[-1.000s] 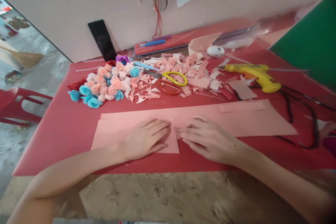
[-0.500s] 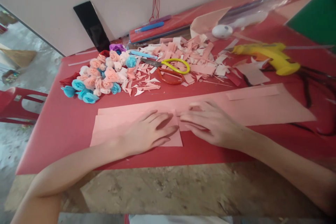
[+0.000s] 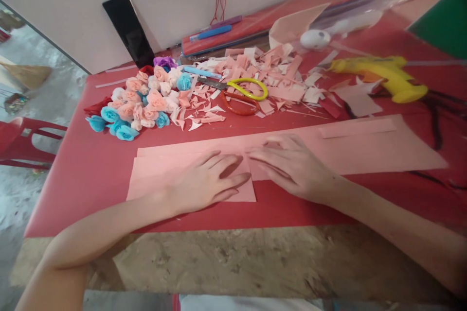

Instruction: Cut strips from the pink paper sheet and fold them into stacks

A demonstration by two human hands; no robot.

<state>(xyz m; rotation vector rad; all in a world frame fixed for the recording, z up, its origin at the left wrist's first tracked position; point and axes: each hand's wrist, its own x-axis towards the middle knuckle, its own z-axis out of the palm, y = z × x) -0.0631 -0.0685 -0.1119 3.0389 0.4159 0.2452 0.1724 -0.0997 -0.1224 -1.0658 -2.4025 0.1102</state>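
Head view. The left hand (image 3: 204, 182) lies flat, palm down, fingers extended and slightly spread, on the folded left end of a long pink paper sheet (image 3: 365, 150). The right hand (image 3: 295, 165) lies flat beside it on the same sheet, fingers extended and pointing left. The fingertips of both hands nearly meet at the edge of the fold. Neither hand grips anything; both press the paper against the red table cover (image 3: 80, 175).

The sheet lies near the front edge of the table and extends well to the right of the hands. A narrow pink strip (image 3: 357, 128) rests on its right part.

Behind the sheet:
- a cluster of pink, white and blue paper flowers (image 3: 142, 107), at left;
- a pile of pink paper scraps (image 3: 270, 73), at centre;
- scissors (image 3: 242, 95) with yellow and red handles, on the near edge of the scraps;
- a yellow glue gun (image 3: 383, 77), at right.

A black phone (image 3: 128, 29) leans against the wall.
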